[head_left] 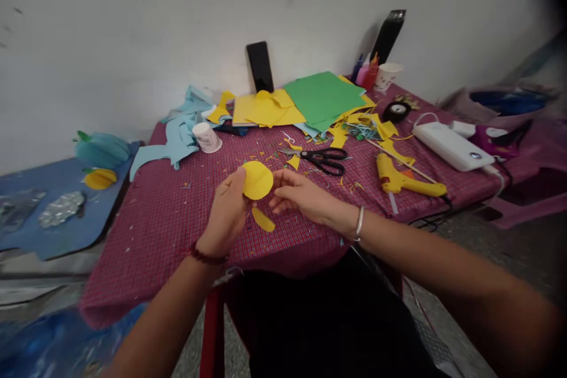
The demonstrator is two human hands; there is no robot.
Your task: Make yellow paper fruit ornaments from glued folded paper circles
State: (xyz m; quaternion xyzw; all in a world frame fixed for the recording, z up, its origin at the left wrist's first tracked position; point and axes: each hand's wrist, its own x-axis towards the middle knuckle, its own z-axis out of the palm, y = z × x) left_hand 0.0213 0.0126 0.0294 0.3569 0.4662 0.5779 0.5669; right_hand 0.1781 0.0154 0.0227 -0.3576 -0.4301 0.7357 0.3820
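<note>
My left hand (227, 212) pinches a round yellow paper disc (257, 181) at its left edge, holding it up over the checked red tablecloth (168, 212). My right hand (299, 194) is at the disc's right edge, fingers curled and touching it. A small yellow paper offcut (263, 220) lies on the cloth just below the disc. Black-handled scissors (323, 158) lie a little beyond my right hand.
A yellow glue gun (405, 180), a white power strip (452, 145), a tape roll (397, 110), a paper cup (207, 137), green (325, 96) and yellow sheets (266, 107), blue paper scraps (177, 142), a black phone (260, 66) against the wall. Paper crafts lie on a blue mat (62, 212) at left.
</note>
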